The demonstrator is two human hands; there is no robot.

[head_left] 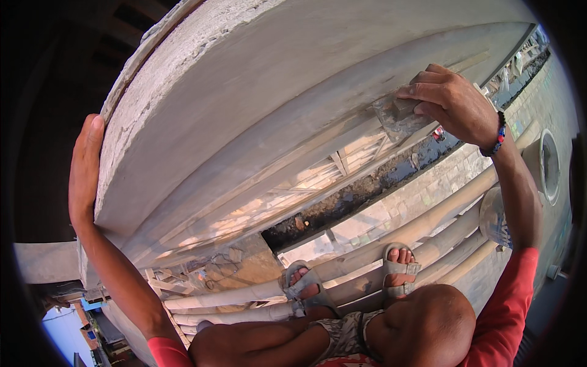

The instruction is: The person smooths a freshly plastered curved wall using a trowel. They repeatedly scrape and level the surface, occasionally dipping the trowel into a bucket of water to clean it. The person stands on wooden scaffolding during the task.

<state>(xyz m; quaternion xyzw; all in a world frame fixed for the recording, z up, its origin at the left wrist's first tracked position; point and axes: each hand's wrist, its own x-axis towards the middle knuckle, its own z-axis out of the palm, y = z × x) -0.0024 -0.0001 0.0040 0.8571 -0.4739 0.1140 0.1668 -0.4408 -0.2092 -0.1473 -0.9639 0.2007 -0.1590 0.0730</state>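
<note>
My right hand [449, 104] grips a flat plastering trowel [391, 116], smeared with grey mortar. The trowel lies against the lower edge of a smooth grey plastered wall [257, 98]. A dark beaded bracelet [500, 133] circles my right wrist. At the left, my left hand [87, 171] rests with its fingers stretched out along the rough end edge [143, 92] of the same wall. No tool shows in it.
I crouch in sandals [400, 269] on bamboo poles [367, 287] high above the ground. Far below runs a ditch with dark water [379, 189] beside a paved strip [397, 211]. A round pale bucket [547, 165] and a clear plastic container [494, 217] stand at the right.
</note>
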